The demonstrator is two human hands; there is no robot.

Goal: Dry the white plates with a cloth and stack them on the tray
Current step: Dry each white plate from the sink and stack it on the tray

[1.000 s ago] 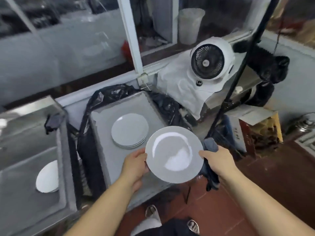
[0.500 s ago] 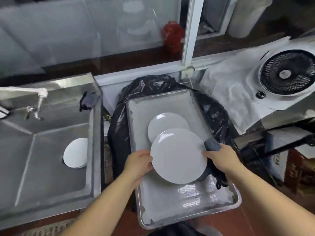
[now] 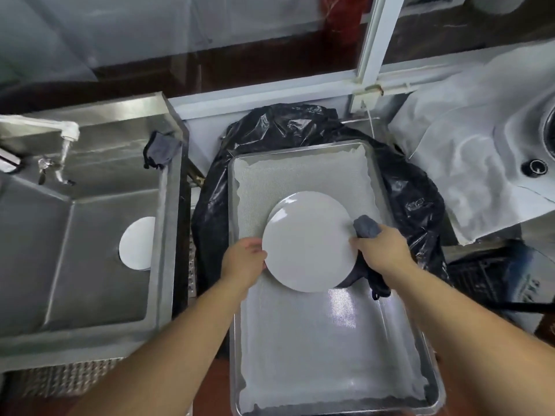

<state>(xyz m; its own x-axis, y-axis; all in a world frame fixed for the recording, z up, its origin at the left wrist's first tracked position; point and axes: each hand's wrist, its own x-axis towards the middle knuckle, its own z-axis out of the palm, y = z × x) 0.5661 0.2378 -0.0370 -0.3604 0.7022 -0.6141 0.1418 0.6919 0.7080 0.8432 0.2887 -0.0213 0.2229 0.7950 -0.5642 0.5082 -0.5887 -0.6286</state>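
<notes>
Plate (image 3: 309, 244) held flat between both hands over the middle of the tray (image 3: 300, 370). Left hand (image 3: 244, 259) grips its left rim. Right hand (image 3: 383, 250) grips the right rim, with the dark cloth (image 3: 365, 226) bunched in the same grip; the cloth trails under the plate on that side.

Key relation: the stack of dried plates (image 3: 295, 197) lies just beyond the held plate, away from me and a little left. Only a crescent of its far edge shows above the plate's rim, so the overlap is nearly complete. I judge the offset to be small, forward-left. I cannot tell how far the plate sits above the stack.

The plate is round, so no long axis to line up. Both hands are equally near the stack; neither has an advantage.

Obstruction: the cloth. If it stays under the right rim, I expect it would get trapped between plate and stack. Otherwise the tray floor around the stack is free of objects.

Surroundings: black plastic bag (image 3: 405, 187) under and behind the tray. Steel sink (image 3: 90, 250) to the left, with another white plate (image 3: 136, 244) lying in the basin, presumably the next one to dry. Tap (image 3: 64, 133) at its back; a second dark rag (image 3: 160, 148) hangs over the sink's rim.
</notes>
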